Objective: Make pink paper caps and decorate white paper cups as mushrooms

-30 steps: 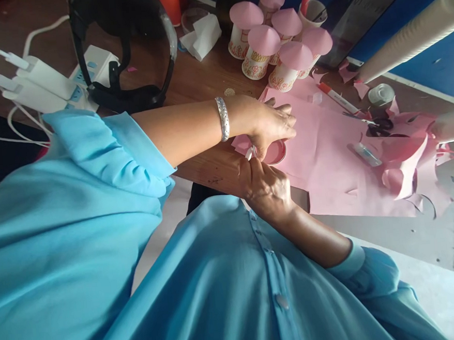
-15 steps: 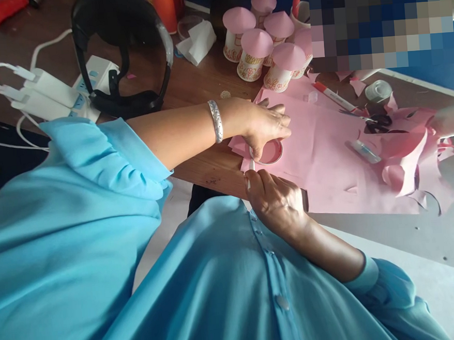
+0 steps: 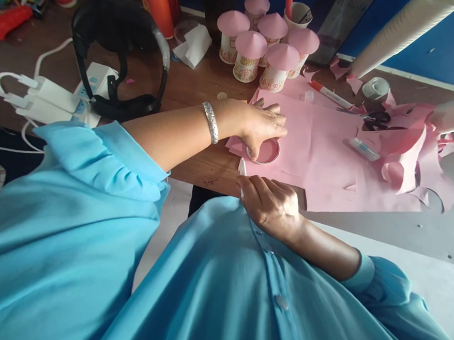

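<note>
My left hand, fingers spread, rests on the pink paper near the table's front edge. Its thumb touches the rim of a thin round ring, inside which pink paper shows. Closer to my body, my right hand is closed around a slim white pen. The pen's upper end points away from me and stands just left of the ring, apart from it. The rest of the pen is hidden by my fingers.
Behind are several paper cups with pink cone roofs. To the right are black-handled scissors, a red-capped marker, a tape roll, paper scraps and a cup stack. Left are a black headset and chargers.
My right hand with the pen has drawn back slightly left and toward my body, away from the ring. My left hand stays at the ring. The view has shifted a little.
</note>
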`<state>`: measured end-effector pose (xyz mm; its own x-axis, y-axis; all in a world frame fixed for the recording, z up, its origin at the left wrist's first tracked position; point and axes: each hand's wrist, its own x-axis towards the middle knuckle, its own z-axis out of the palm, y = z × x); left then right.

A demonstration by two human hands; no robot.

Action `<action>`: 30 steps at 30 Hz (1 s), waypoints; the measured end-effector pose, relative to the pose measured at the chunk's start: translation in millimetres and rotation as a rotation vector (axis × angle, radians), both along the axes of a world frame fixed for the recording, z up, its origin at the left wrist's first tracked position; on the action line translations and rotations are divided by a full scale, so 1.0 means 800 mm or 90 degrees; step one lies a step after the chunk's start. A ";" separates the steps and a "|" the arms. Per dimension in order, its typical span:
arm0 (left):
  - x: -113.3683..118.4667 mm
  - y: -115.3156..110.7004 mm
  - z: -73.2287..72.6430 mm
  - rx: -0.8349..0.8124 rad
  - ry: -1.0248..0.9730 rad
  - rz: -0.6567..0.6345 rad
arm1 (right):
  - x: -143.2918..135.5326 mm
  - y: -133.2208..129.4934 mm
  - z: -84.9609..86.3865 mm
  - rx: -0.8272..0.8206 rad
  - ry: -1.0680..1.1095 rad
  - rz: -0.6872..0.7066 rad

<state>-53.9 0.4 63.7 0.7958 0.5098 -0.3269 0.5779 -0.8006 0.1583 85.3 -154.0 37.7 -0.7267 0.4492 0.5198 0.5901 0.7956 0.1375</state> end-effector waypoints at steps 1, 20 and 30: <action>0.000 0.001 -0.002 -0.003 -0.009 0.002 | 0.000 0.000 0.000 -0.009 0.010 0.013; -0.058 0.027 0.003 -0.018 -0.258 0.116 | 0.122 0.039 0.068 -0.336 0.398 0.072; -0.071 0.002 -0.016 0.021 -0.170 0.162 | 0.128 0.115 0.024 -0.664 0.765 0.018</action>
